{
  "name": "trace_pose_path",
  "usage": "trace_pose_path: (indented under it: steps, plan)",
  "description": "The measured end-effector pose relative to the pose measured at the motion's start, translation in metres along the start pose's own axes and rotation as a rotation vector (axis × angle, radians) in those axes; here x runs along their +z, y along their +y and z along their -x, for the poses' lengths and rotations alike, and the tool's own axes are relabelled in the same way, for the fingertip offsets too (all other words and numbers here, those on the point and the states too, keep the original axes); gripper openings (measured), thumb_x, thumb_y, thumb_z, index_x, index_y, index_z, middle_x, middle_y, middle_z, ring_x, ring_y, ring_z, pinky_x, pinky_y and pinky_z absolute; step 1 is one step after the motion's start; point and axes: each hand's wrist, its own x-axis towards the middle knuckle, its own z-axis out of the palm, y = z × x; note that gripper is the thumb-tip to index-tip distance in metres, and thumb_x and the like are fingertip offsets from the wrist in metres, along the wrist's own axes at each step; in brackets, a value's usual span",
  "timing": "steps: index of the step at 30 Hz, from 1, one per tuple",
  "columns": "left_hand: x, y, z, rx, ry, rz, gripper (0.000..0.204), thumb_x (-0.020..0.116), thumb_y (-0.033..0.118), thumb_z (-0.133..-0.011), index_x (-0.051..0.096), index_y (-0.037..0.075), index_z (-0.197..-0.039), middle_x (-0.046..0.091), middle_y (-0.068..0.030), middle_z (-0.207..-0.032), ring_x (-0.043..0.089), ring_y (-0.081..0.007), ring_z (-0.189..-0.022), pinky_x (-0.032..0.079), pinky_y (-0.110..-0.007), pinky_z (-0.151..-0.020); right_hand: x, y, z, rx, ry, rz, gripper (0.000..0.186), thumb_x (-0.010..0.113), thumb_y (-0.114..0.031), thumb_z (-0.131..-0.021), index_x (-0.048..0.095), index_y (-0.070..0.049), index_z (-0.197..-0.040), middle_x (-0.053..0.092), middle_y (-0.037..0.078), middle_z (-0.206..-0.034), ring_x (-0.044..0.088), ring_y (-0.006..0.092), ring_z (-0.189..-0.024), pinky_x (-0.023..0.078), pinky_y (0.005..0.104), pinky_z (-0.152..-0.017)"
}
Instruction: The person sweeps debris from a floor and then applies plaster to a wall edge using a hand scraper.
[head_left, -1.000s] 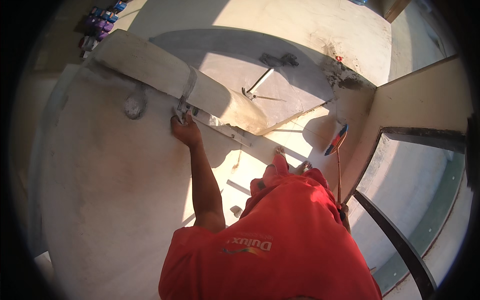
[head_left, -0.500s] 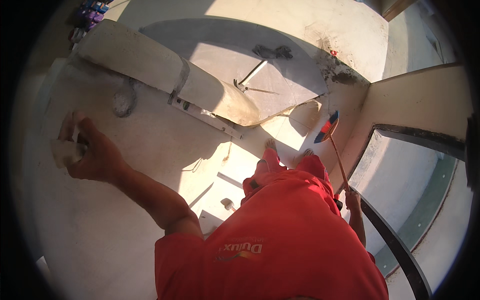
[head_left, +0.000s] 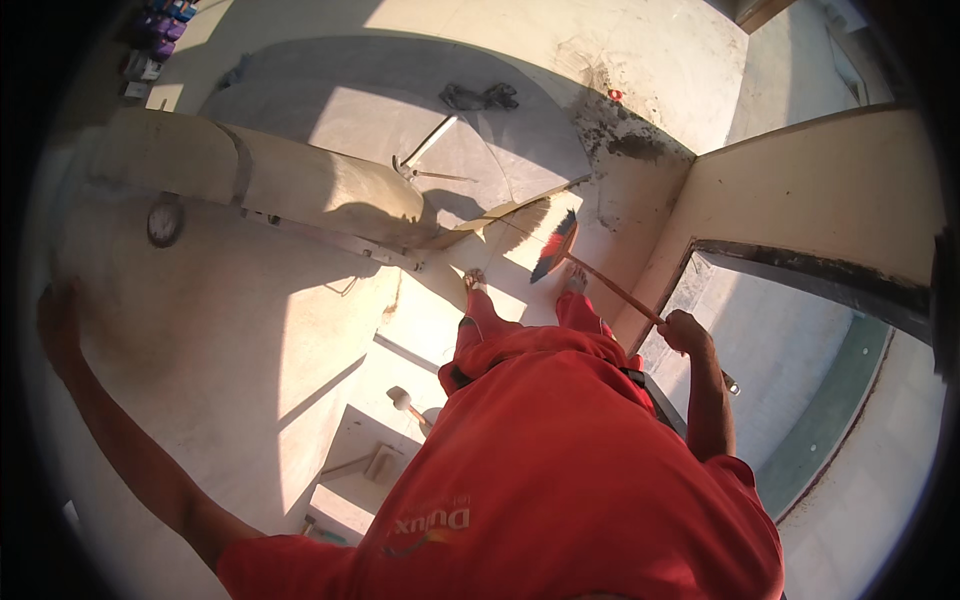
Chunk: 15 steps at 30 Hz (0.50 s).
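I'm raising the right hand (head_left: 685, 332), gripping the broom (head_left: 560, 243), its head ahead-left. I'm swinging the left hand (head_left: 60, 318) farther out, unable to tell its grip, leaving only the broom surely held.

Pale tiled floor (head_left: 425, 325): white-headed mallet (head_left: 400, 397), left of red-and-dark-bristled broom (head_left: 557, 247) | curved grey slab (head_left: 535, 150): metal-headed hammer (head_left: 405, 169), crumpled dark cloth (head_left: 480, 97), both beyond broom

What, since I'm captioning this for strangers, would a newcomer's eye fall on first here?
Probably the bright red fabric shirt, filling the lower middle. Next, the long brown-handled broom with red and dark bristles, gripped by the right hand, its head near the right foot. Above, a dark crumpled heap lies on the rounded grey slab.
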Motion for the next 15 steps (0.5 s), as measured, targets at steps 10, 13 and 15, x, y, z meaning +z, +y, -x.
trace_pose_path:
  steps: [10, 13, 15]
  plan:
    - [0.054, -0.017, -0.019, 0.140, 0.015, -0.179, 0.057, 0.062, 0.052, -0.094, 0.063, 0.004, -0.123, 0.067, -0.0154, -0.118, 0.065, -0.0332, -0.108, 0.053, -0.043, -0.092, -0.002, 0.029, -0.080, -0.457, -0.146, 0.224, 0.036, 0.060, -0.029, -0.092, 0.068, 0.002, -0.077, 0.066, 0.020, -0.066, 0.067, 0.0336, -0.063, 0.054, 0.0465, -0.059]
    - [0.070, -0.069, -0.039, 0.254, 0.160, -0.146, 0.054, 0.060, 0.052, -0.095, 0.063, 0.005, -0.123, 0.066, -0.0138, -0.118, 0.065, -0.0313, -0.107, 0.053, -0.042, -0.091, 0.061, 0.036, -0.157, -0.993, -0.058, 0.544, 0.036, 0.059, -0.032, -0.092, 0.068, 0.001, -0.080, 0.069, 0.023, -0.079, 0.068, 0.0385, -0.076, 0.054, 0.0493, -0.067]
    - [0.080, -0.067, -0.040, 0.173, 0.122, -0.098, 0.054, 0.060, 0.052, -0.095, 0.063, 0.006, -0.123, 0.066, -0.0130, -0.119, 0.065, -0.0306, -0.108, 0.053, -0.041, -0.091, 0.077, -0.003, -0.170, -0.999, -0.106, 0.648, 0.037, 0.058, -0.036, -0.091, 0.070, -0.002, -0.085, 0.069, 0.022, -0.081, 0.069, 0.0398, -0.080, 0.055, 0.0495, -0.071]
